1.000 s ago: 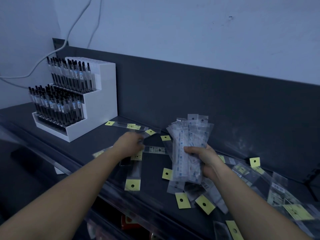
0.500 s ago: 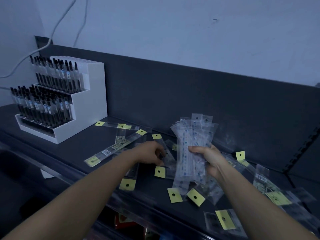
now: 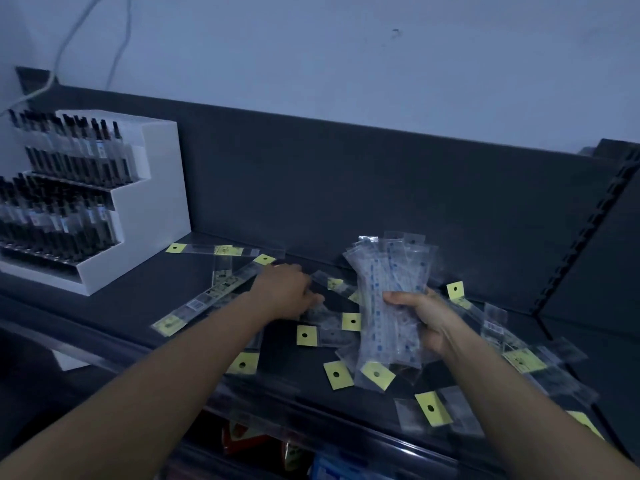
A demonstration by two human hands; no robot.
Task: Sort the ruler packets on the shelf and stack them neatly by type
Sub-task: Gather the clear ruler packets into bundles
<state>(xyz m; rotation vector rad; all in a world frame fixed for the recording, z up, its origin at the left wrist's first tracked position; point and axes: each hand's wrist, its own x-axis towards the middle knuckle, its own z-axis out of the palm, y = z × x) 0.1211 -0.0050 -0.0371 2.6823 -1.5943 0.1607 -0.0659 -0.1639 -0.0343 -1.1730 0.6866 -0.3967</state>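
A bundle of blue-printed ruler packets (image 3: 391,292) is being gripped upright in the right hand (image 3: 427,318), with the fingers curled round its middle. The left hand (image 3: 285,294) is being rested knuckles-up on loose packets just left of the bundle; whether one is being pinched cannot be told. Yellow-tagged packets (image 3: 306,336) are being left scattered and overlapping around both hands on the dark shelf (image 3: 121,299). One type is judged partly gathered, with no stack laid yet. Well beyond the left hand, a white tiered pen display (image 3: 152,209) is being kept apart.
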